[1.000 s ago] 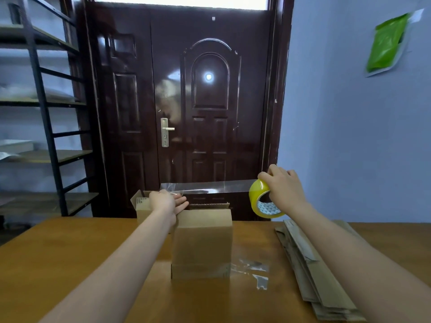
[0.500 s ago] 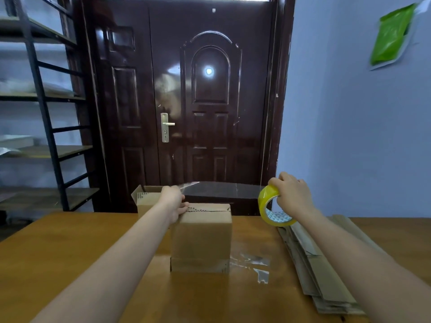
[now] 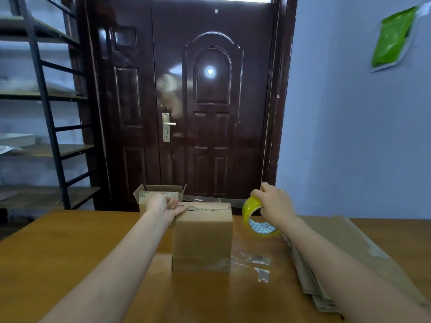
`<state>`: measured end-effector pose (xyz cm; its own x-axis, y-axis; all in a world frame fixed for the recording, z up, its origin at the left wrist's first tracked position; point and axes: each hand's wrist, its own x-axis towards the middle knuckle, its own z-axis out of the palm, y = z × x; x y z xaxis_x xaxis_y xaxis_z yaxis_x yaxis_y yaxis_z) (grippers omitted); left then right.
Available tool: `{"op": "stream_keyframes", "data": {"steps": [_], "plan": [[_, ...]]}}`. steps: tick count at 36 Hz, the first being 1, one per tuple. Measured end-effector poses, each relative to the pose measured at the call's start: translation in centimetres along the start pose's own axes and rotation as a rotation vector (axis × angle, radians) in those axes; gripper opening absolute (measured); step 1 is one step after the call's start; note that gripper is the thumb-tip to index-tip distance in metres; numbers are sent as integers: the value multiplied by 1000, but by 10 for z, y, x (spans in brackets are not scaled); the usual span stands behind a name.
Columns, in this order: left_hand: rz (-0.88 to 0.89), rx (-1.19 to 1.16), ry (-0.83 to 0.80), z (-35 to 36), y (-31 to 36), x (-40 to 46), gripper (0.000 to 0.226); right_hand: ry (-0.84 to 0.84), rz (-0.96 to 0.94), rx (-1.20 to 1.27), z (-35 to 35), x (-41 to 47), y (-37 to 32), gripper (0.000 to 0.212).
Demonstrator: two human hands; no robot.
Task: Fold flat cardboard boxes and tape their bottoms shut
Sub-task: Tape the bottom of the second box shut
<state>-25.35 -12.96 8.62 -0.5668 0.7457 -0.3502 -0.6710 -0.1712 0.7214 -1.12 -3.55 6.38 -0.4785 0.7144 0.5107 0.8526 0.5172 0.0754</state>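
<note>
A folded cardboard box stands in the middle of the wooden table with its flaps closed on top. My left hand rests on the box's top left corner and pins the end of a clear tape strip there. The strip runs low over the box top to a yellow-cored tape roll, which my right hand grips just right of the box.
A second, open box stands behind the left hand. A stack of flat cardboard boxes lies on the table at the right. Scraps of clear tape lie beside the box. A metal shelf rack and a dark door stand behind.
My right hand has brought the tape roll down and closer to the box, lowering the stretched strip toward the top. My left hand has stayed at the box's left corner.
</note>
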Motion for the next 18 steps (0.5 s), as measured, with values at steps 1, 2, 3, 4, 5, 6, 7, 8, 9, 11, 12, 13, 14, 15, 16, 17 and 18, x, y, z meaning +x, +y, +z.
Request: {"op": "stream_keyframes", "data": {"steps": [1, 2, 3, 4, 5, 6, 7, 8, 9, 11, 12, 13, 14, 15, 16, 17, 18], "plan": [[-2, -15, -3, -1, 0, 0, 31, -3, 2, -1, 2, 0, -1, 39], [-3, -29, -7, -2, 0, 0, 30, -5, 0, -2, 3, -1, -1, 38], [-9, -48, -6, -2, 0, 1, 32, -6, -4, -5, 4, 0, -2, 38], [-18, -63, -4, -3, 0, 2, 34, -5, -7, -10, 5, 1, -3, 38], [-26, -79, -2, -4, 0, 4, 35, -1, -7, -14, 5, 2, -4, 39], [-31, -89, -1, -5, 0, 5, 36, 3, -6, -17, 5, 3, -5, 39], [-34, -104, 3, -6, 1, 5, 37, 9, -3, -20, 5, 4, -5, 40], [-35, -116, 12, -7, 2, 6, 39, 10, 0, -21, 6, 5, -6, 41], [-38, -133, 23, -8, 2, 7, 40, 11, 0, -22, 6, 6, -7, 41], [-46, -173, 39, -10, 1, 10, 43, 4, -5, -28, 7, 6, -9, 41], [-45, -189, 43, -11, 1, 11, 45, -4, -7, -31, 8, 5, -10, 41], [-43, -205, 44, -12, 0, 12, 46, -11, -7, -37, 9, 5, -10, 41], [-41, -216, 43, -12, 0, 13, 46, -20, -5, -43, 10, 4, -11, 40], [-37, -223, 38, -12, -1, 13, 46, -28, -4, -46, 12, 2, -11, 40], [-34, -222, 33, -12, -1, 14, 46, -32, -2, -47, 14, 1, -11, 40], [-32, -225, 27, -13, -1, 14, 46, -37, 0, -47, 15, 0, -11, 41], [-32, -226, 25, -13, -1, 14, 46, -44, 5, -46, 16, -1, -11, 41]]}}
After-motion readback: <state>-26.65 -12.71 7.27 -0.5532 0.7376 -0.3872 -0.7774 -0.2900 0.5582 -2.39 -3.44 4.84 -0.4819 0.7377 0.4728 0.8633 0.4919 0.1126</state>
